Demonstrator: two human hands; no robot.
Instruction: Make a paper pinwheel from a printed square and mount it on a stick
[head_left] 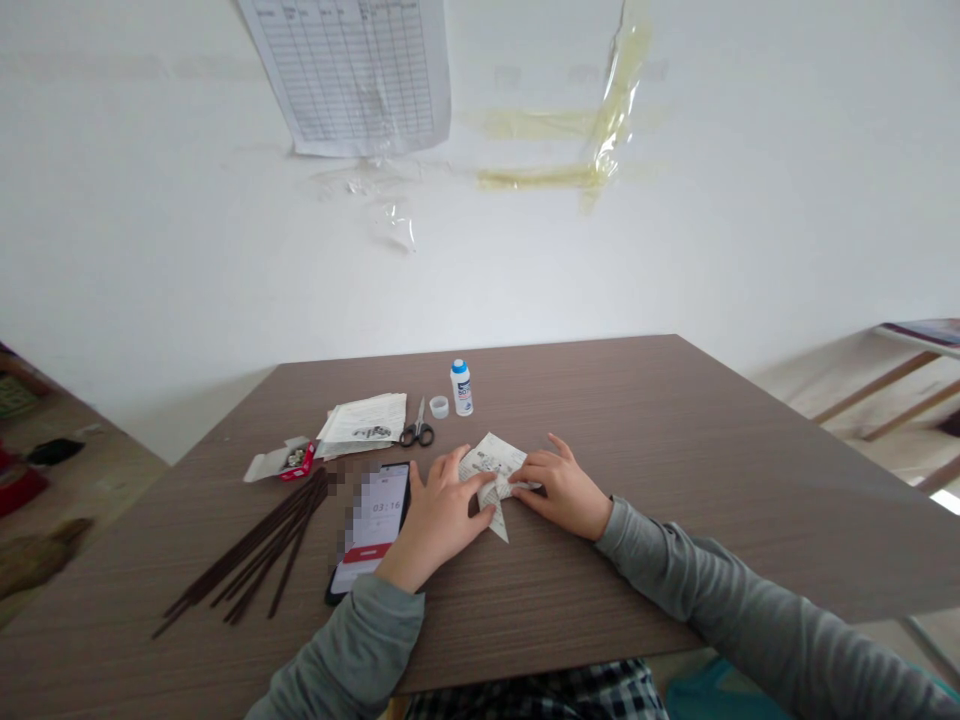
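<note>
A printed paper pinwheel [491,452], its pointed blades partly folded toward the middle, lies on the brown table in front of me. My left hand [450,505] holds its left side, thumb and fingers pressed on the paper. From the right, my right hand [559,488] pinches a folded part near the centre between thumb and fingers. The fingers hide some of the folds. Just left of my left hand lies a phone [373,525] with a timer on its screen, partly blurred out.
Thin brown sticks [251,555] lie left of the phone. Behind them are a small red box [298,460] of metal pieces, a stack of printed paper [364,420], scissors [418,428], a clear cap [439,407] and a white glue bottle [463,392]. A wall borders the table [675,420].
</note>
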